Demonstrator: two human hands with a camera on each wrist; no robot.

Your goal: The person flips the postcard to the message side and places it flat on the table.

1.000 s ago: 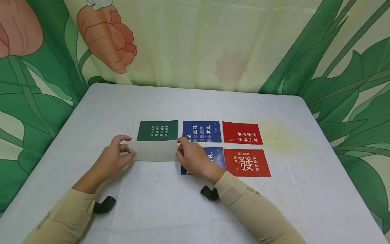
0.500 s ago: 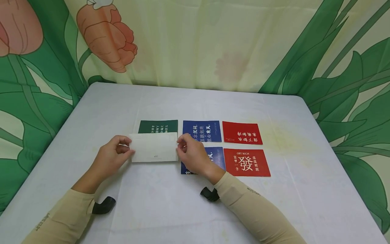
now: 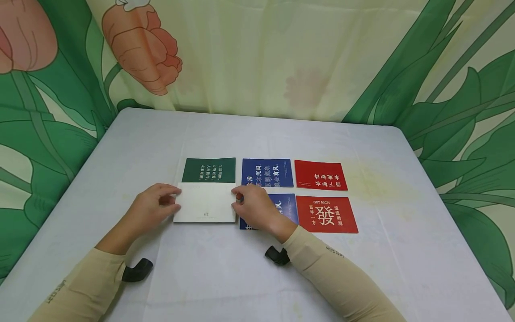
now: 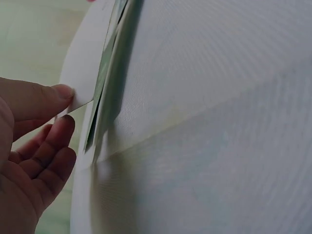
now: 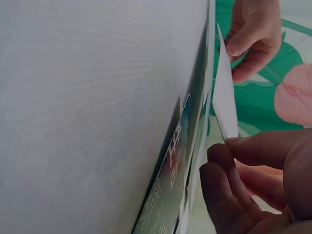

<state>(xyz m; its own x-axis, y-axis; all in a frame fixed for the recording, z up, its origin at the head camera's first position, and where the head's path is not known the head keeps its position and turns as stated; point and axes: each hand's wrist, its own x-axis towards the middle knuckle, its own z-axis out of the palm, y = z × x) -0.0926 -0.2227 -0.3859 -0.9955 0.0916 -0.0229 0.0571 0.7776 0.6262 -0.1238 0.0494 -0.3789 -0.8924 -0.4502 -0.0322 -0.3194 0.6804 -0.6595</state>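
Note:
A white card, plain but for a small mark near its lower edge, spans the gap between my two hands. My left hand pinches its left edge with thumb and fingers. At the opposite edge, my right hand pinches it the same way. The right wrist view shows the card tilted and raised off the cloth. Just beyond it lies a green card with white writing, its near part covered in the head view. Under my right hand sits a blue card, partly hidden.
Another blue card and a red card continue the far row. A second red card with large white characters lies in the near row. White cloth covers the table, and a leaf-patterned curtain hangs behind.
The white card has gone from a narrow strip to a full face, then moved toward me, uncovering more of the green card. Both hands have moved slightly nearer with it.

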